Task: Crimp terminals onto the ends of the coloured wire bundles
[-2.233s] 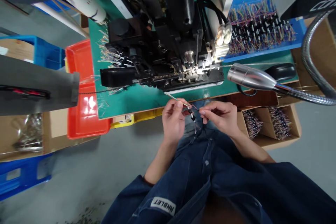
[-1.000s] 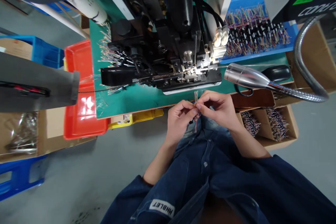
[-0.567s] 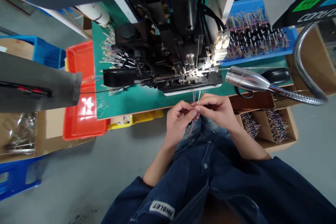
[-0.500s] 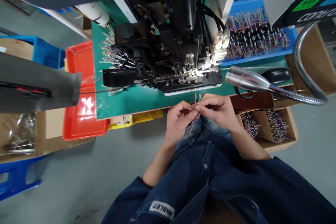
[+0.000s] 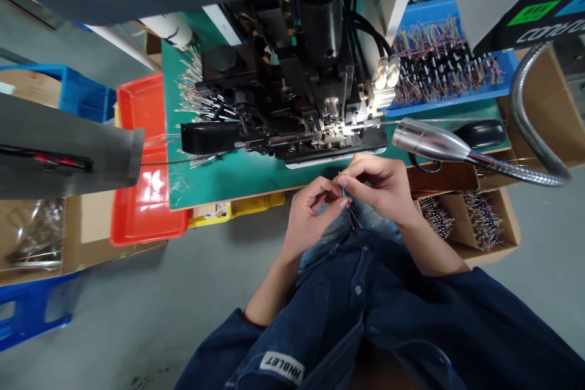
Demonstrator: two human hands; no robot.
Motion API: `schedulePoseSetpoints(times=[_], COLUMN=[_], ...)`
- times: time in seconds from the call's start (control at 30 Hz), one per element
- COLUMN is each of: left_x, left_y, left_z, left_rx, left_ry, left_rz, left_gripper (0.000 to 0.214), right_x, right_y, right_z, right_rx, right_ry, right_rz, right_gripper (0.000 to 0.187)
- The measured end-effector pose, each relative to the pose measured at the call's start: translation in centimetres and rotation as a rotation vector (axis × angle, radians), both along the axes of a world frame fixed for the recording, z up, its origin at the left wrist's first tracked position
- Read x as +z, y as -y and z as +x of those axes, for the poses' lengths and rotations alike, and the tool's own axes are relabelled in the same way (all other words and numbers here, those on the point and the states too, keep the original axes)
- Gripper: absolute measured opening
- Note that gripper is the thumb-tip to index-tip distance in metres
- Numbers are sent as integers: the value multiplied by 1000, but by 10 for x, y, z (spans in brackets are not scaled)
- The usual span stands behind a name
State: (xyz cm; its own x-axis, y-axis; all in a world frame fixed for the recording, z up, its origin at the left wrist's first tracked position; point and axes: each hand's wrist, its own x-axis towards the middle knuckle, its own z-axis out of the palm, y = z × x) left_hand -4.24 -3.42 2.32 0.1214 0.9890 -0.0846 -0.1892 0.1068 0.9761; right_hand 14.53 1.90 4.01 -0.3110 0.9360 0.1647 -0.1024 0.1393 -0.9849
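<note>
Wires (image 5: 350, 214), thin and many-coloured, are being pinched as one small bundle by both hands at once: the left hand (image 5: 307, 214) and the right hand (image 5: 382, 187) are meeting fingertip to fingertip, each clamping on the same strands. The bundle is hanging above the person's denim lap, just short of the near edge of the green surface (image 5: 219, 173). Its long axis is running roughly toward and away from the black machine (image 5: 301, 103). Only the shortest tips are peeking out above the pinch, pointing at the lit tooling, while the loose tails are trailing down toward the jeans. The right hand is sitting higher and nearer the machine, its knuckles close under the front plate, and the left hand is gripping from below and to the left (whether a connector is hiding inside the fingers I cannot tell). A gooseneck lamp (image 5: 429, 139) is shining just to the right of the right hand, and a cardboard box (image 5: 466, 219) of more wire pieces is lying beyond that wrist. Against the picture from half a second ago, far less of the tips is showing above the fingers, and both hands are sitting a little nearer the surface edge. In the earliest picture the hands were apart with a small black connector between them.
</note>
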Motion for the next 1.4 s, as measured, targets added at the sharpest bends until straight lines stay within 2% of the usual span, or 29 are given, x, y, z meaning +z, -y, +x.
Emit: schedulePoseSetpoints(times=[0.17, 0.37, 0.6, 0.87, 1.07, 1.4], left_x=[-2, -16, -21, -34, -32, -33], left_y=[-6, -10, -15, -25, -28, -34], left_z=[5, 13, 25, 36, 38, 40], left_rx=[80, 193, 293, 499, 536, 583], left_ry=[90, 206, 271, 239, 213, 183], left_rz=[32, 3, 25, 128, 144, 206], left_gripper=[25, 30, 29, 25, 25, 22], right_x=[3, -2, -2, 1, -2, 3], right_y=[-1, 1, -2, -14, -19, -23], right_z=[-1, -10, -21, -33, -36, -37], right_rx=[-24, 39, -55, -103, -126, -136], right_ry=[-60, -196, -148, -162, -239, -237], right_rz=[-33, -177, -203, -302, -418, -460], right_gripper=[16, 23, 24, 32, 36, 37])
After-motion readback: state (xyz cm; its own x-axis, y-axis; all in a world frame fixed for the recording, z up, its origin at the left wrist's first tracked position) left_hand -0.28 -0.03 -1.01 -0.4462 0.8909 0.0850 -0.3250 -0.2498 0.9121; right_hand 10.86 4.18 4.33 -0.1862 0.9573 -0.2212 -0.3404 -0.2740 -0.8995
